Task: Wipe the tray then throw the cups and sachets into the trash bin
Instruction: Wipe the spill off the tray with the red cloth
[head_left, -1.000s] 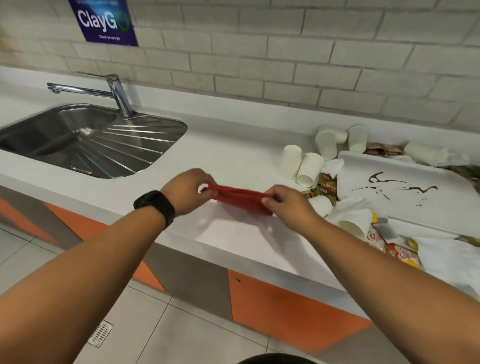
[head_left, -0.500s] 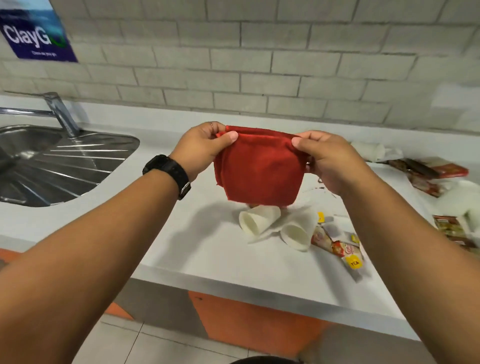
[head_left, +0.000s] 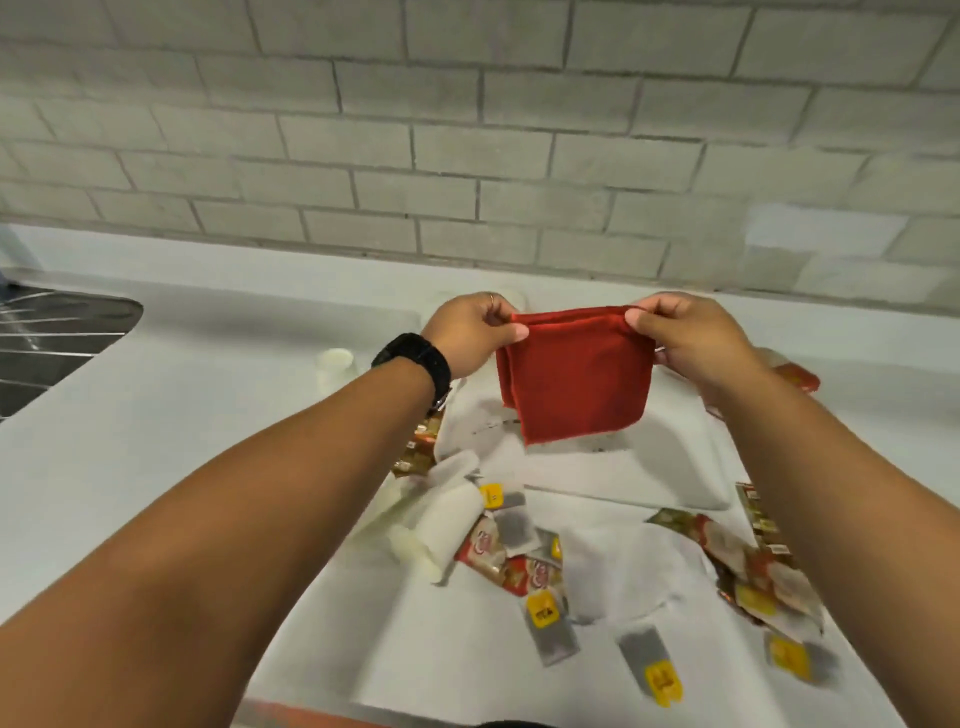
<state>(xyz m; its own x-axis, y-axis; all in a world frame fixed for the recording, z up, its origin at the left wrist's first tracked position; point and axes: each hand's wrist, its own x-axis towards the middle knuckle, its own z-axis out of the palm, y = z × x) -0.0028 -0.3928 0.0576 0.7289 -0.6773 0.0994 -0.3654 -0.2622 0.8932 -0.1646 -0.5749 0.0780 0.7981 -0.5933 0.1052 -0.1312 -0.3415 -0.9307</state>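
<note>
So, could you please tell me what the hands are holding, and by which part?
A folded red cloth, pinched at its top corners: left hand on one, right hand on the other.

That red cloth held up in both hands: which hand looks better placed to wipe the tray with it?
Probably the right hand: it pinches the red cloth directly above the tray, while the left hand is at its edge.

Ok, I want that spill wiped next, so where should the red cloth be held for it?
Judging from its pose, keep hold of the red cloth at its folded top edge, where the left hand and right hand pinch the corners. It hangs flat above the tray, so lower it straight down.
</note>
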